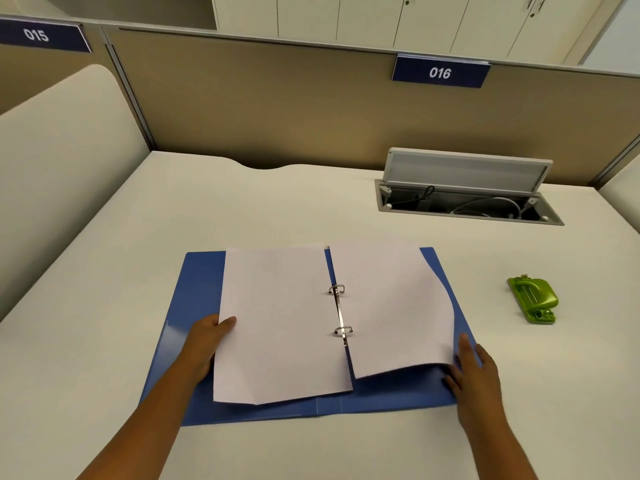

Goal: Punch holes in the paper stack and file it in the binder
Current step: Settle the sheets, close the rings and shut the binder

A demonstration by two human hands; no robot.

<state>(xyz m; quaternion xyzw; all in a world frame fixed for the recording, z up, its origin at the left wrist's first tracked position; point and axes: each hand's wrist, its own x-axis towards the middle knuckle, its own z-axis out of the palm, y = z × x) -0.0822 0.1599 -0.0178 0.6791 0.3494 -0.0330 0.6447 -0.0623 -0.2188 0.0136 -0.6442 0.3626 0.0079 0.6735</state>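
Observation:
A blue binder [197, 306] lies open and flat on the desk in front of me. White sheets sit on both sides of its two metal rings [337, 289]. The left paper stack [277, 323] lies flat. My left hand [207, 341] grips its left edge, thumb on top and fingers underneath. The right sheets [391, 306] curl upward along their right edge and lower corner. My right hand [474, 372] rests on the binder cover with its fingers spread, the fingertips touching that lifted edge. A green hole punch [533, 299] stands on the desk to the right of the binder.
An open cable box [467, 202] with its lid raised sits in the desk at the back right. A tan partition [277, 105] with a "016" label runs along the far edge. A cream side panel [62, 168] bounds the left.

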